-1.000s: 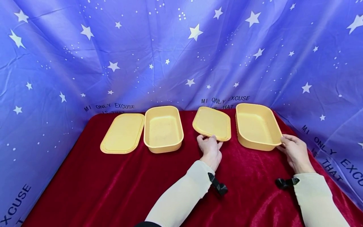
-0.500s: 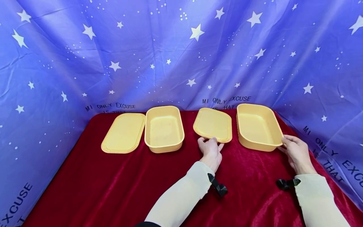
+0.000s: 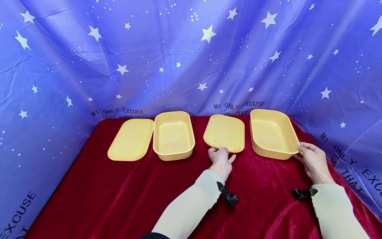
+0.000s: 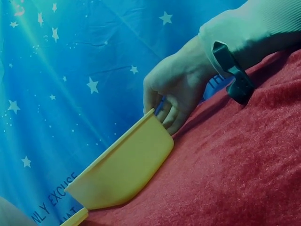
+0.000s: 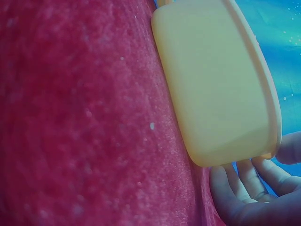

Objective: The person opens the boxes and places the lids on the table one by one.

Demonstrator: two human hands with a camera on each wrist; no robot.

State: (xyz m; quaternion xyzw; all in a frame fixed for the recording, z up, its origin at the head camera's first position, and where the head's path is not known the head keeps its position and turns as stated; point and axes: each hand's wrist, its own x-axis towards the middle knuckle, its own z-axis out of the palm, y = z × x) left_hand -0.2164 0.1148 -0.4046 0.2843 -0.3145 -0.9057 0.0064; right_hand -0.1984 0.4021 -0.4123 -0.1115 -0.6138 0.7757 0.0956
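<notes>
Near the right end of the table, my right hand [image 3: 313, 162] grips the near right corner of a yellow rectangular food container [image 3: 273, 131], with its thumb at the rim. In the right wrist view, the fingers [image 5: 254, 181] curl under the rim against the end wall of that container [image 5: 216, 84]. My left hand [image 3: 221, 161] holds a flat yellow lid [image 3: 225, 132] by its near edge, thumb on top and the other fingertips hidden beneath. This lid lies left of the held container, with a narrow strip of cloth between them.
A second yellow container [image 3: 173, 132] stands open side up left of the held lid. Another yellow lid [image 3: 131, 139] lies against its left side. Red velvet cloth [image 3: 119, 199] covers the table. A blue star-printed curtain [image 3: 167, 49] rises behind it.
The lid in my left hand has come slightly nearer and turned a little straighter, its near edge lower in view. The right hand keeps its grip on the container.
</notes>
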